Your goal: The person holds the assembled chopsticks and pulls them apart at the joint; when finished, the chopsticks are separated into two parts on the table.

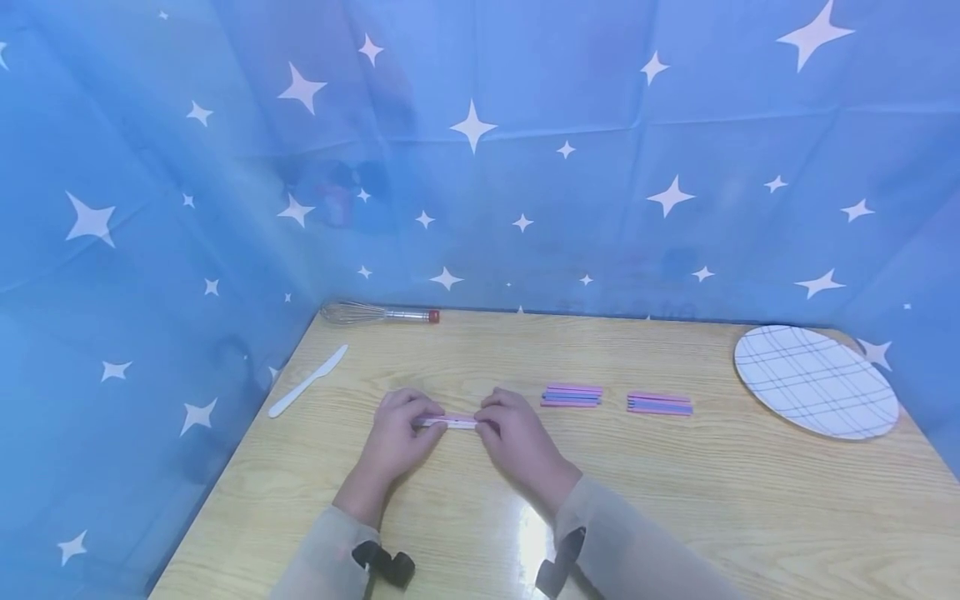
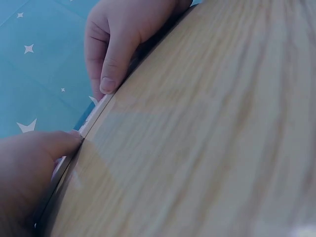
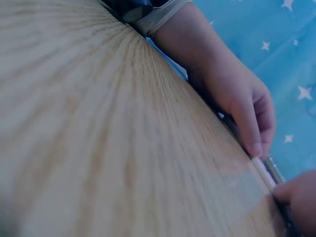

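A short row of thin pink-and-white sticks (image 1: 459, 422) lies flat on the wooden table between my two hands. My left hand (image 1: 400, 435) pinches its left end between thumb and fingers, while my right hand (image 1: 520, 435) pinches the right end. In the left wrist view, the white edge of the sticks (image 2: 95, 114) runs low along the tabletop from one thumb to the other. From the right wrist, a pale bit of the sticks (image 3: 264, 173) shows between the fingertips. My fingers cover both ends, and the exact kind of stick cannot be made out.
Right of my hands lie two small groups of pink and blue sticks, a nearer group (image 1: 572, 395) and a farther group (image 1: 659, 404). A checked oval plate (image 1: 816, 382) sits at the right edge. A whisk (image 1: 378, 314) and white knife (image 1: 309, 382) lie at left. Starry blue cloth (image 1: 480, 192) hangs behind.
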`<state>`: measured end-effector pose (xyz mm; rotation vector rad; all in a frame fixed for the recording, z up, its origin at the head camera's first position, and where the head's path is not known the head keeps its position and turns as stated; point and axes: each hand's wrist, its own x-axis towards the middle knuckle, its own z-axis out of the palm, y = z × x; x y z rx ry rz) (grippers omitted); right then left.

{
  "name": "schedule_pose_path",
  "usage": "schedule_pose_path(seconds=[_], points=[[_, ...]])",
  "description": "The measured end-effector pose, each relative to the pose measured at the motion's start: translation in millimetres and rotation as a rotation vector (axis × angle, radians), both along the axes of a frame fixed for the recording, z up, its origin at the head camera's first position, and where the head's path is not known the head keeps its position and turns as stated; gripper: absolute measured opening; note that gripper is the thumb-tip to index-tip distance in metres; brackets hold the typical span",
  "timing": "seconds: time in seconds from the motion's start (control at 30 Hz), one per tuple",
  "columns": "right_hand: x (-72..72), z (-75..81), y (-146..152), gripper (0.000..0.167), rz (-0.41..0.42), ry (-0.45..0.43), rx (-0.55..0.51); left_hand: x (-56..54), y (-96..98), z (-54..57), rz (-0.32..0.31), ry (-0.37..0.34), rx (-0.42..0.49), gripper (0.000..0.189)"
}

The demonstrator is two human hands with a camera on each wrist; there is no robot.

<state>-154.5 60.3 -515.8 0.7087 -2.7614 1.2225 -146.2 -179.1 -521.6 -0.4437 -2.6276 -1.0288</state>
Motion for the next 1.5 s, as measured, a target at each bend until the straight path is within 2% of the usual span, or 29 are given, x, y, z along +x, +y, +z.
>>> schedule_pose_path(seconds=[0.2, 0.73, 1.03, 1.3, 1.5], points=[[0.4, 0.3, -0.3, 0.011, -0.019, -0.05, -0.043, -0.3, 0.6, -0.8, 0.002, -0.016, 0.0, 0.018], [-0.8, 2.2, -0.2, 0.008, -0.056, -0.065, -0.065, -0.8, 2.3, -1.2, 0.049, -0.054, -0.035, 0.018], [0.8, 0.7, 1.0, 0.003, -0.087, -0.067, -0.151, -0.1, 3.3, -1.1, 0.041, 0.045, 0.014, 0.015], [3.3, 0.6, 3.3, 0.004, -0.104, -0.104, -0.242, -1.5, 2.9, -2.7, 0.059, 0.124, 0.058, 0.026], [7.0, 1.3, 8.6, 0.004, -0.087, -0.032, -0.246, -2.8, 3.7, -2.8, 0.08, 0.251, 0.045, 0.027]])
